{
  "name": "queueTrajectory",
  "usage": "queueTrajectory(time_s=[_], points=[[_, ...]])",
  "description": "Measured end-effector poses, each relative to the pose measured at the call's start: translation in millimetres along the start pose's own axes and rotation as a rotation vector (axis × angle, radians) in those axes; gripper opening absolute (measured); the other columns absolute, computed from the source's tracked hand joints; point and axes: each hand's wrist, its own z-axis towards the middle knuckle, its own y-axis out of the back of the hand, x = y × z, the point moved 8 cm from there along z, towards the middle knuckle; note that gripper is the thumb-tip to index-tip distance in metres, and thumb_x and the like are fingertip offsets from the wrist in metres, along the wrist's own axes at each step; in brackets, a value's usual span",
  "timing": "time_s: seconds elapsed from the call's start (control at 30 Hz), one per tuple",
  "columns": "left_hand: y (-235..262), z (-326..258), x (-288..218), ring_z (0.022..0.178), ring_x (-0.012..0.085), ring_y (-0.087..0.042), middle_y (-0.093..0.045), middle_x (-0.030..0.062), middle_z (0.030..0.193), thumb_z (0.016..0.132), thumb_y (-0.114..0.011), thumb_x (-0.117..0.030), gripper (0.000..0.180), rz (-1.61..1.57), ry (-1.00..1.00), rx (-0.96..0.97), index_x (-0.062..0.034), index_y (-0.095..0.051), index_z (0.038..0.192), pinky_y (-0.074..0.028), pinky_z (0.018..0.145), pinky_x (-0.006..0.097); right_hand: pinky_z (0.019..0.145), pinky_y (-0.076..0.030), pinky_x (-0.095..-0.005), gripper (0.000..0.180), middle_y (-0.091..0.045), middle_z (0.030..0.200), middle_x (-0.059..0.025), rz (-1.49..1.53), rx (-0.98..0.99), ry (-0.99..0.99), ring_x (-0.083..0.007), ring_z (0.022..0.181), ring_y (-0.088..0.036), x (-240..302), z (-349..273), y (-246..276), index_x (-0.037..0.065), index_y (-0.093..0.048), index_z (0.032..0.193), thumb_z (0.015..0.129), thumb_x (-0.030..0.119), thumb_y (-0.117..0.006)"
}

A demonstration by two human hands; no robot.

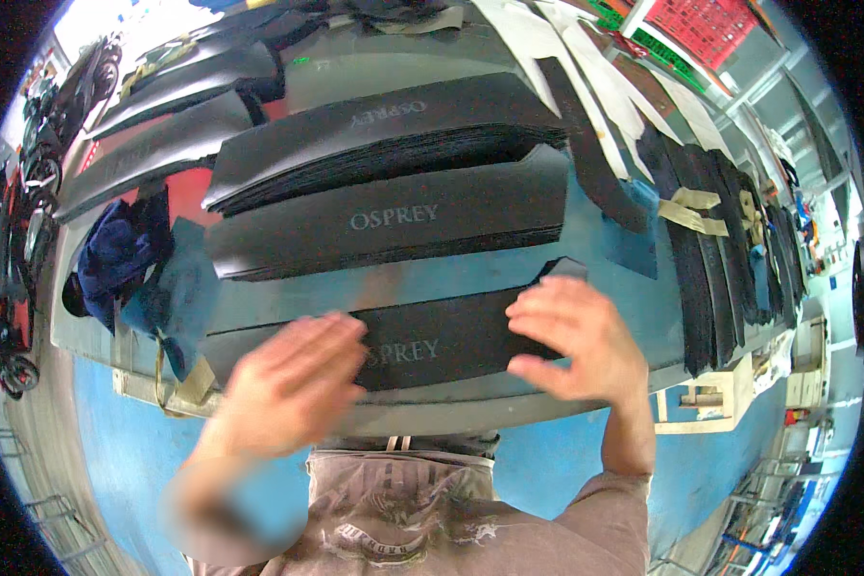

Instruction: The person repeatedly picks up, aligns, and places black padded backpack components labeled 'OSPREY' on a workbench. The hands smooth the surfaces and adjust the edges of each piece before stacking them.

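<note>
A long black sheet panel (442,326) with grey printed lettering lies near the table's front edge. My left hand (293,379) is stretched flat over its left part and covers the start of the lettering; it is slightly blurred. At the panel's right end is my right hand (576,336), thumb apart from the fingers, with nothing visible between them. A dark curved tip of the panel shows behind that hand. Beyond lies a stack of similar black panels (490,206), and behind it a thicker stack (326,144). Whether my fingertips press on the panel, I cannot tell.
Dark blue cloth (120,250) lies bunched at the left of the table. More black panels (144,158) sit at the far left. Bundles of dark strips with beige ties (706,259) line the right side. White strips (586,86) and a red crate (706,29) are farther back.
</note>
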Motion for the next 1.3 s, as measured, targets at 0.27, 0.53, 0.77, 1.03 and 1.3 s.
queueTrajectory(time_s=[0.27,0.53,0.77,1.03,1.3], points=[[-71.0,57.7,-69.4,0.149,0.038,-0.05,-0.054,0.0267,0.156,0.095,-0.071,-0.028,0.057,0.11,-0.037,-0.05,0.0071,-0.063,0.139,-0.042,0.123,0.05,0.111,-0.053,-0.0514,0.043,-0.066,0.146,-0.0167,-0.371,-0.004,-0.222,-0.0372,0.139,-0.059,31.0,-29.6,-30.0,-0.001,-0.072,0.127,0.085,0.007,-0.074],[-86.3,56.4,-64.3,0.144,0.039,-0.055,-0.057,0.0273,0.153,0.095,-0.066,-0.027,0.056,0.092,-0.033,-0.087,0.0056,-0.062,0.14,-0.045,0.12,0.051,0.1,-0.061,-0.047,0.035,-0.078,0.127,-0.0079,-0.244,-0.111,-0.177,-0.03,0.122,-0.072,34.2,-30.4,-11.4,0.011,-0.079,0.113,0.079,0.003,-0.078],[-81.1,52.0,-59.5,0.136,0.0322,-0.064,-0.068,0.0177,0.144,0.089,-0.064,-0.02,0.05,-0.074,-0.031,-0.125,0.0012,-0.067,0.133,-0.049,0.118,0.046,0.1,-0.06,-0.0482,0.022,-0.081,0.115,-0.0025,-0.279,-0.244,-0.034,-0.0259,0.111,-0.077,45.9,-27.7,-6.1,0.012,-0.079,0.099,0.08,0.002,-0.079],[-81.4,49.7,-51.0,0.143,0.0326,-0.058,-0.064,0.018,0.148,0.096,-0.065,-0.024,0.048,-0.075,0.015,-0.119,0.0036,-0.064,0.136,-0.046,0.121,0.048,0.098,-0.06,-0.0521,0.022,-0.08,0.113,-0.0091,-0.093,-0.168,-0.193,-0.0324,0.105,-0.078,27.4,-18.0,0.3,0.007,-0.07,0.098,0.081,0.004,-0.083],[-76.5,53.8,-45.3,0.139,0.0363,-0.061,-0.066,0.0227,0.143,0.09,-0.063,-0.017,0.049,-0.194,0.062,-0.143,0.0052,-0.064,0.134,-0.049,0.118,0.047,0.097,-0.061,-0.0513,0.025,-0.079,0.117,-0.0119,-0.196,-0.071,-0.068,-0.0312,0.106,-0.078,49.7,-7.8,1.6,0.009,-0.074,0.111,0.087,0.01,-0.078]])
